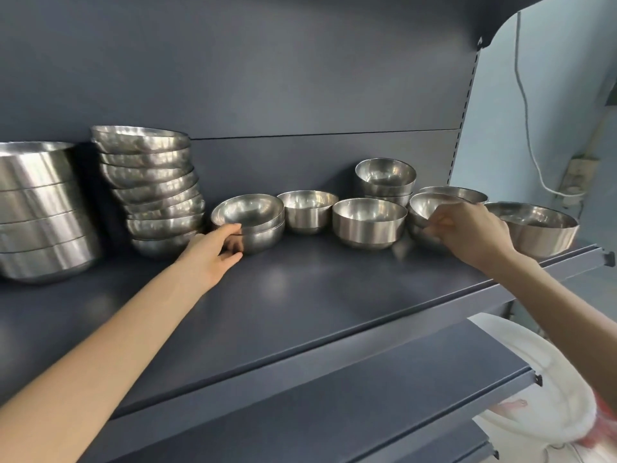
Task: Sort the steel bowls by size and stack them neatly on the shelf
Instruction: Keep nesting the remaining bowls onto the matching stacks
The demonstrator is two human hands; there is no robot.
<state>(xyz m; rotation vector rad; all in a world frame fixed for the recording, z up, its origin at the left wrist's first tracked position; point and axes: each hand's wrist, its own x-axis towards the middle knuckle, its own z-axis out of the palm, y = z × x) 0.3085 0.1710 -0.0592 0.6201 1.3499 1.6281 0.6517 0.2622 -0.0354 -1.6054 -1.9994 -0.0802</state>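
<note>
shelf (300, 295): the front half is bare, so there is plenty of room for sliding and re-stacking. The front lip is unguarded, and anything pushed over it would land on the lower shelf (334, 396).
large stack (36, 212): at the far left, nested straight and judged stable. A bump is the only risk.
leaning stack (157, 192): crookedly nested, with skewed rims and a slanted column. This is the main hazard, as toppling is likely if its base is knocked while the pair beside it is drawn out.
wide bowl (534, 227): set close to the shelf's right end with little margin. It could be swept off by the right forearm.
left pair (257, 228): two nested bowls just beside the leaning stack's base.
right pair (417, 208): the top bowl sits tilted in the lower one. The lower one may be lifted with it if jammed, then dropped.
middle bowl (369, 222): single, just beside the right pair. A clash is likely if the pair is swung left.
back pair (385, 177): behind the middle bowl, against the wall and out of the way.
small bowl (307, 210): single, between the left pair and the middle bowl, with narrow gaps on both sides.
left hand (217, 252): the left pair is gripped, thumb on the rim and fingers curled against the lower wall.
right hand (467, 232): the top rim of the right pair is pinched by curled fingers. Slip on the smooth steel is possible.
</note>
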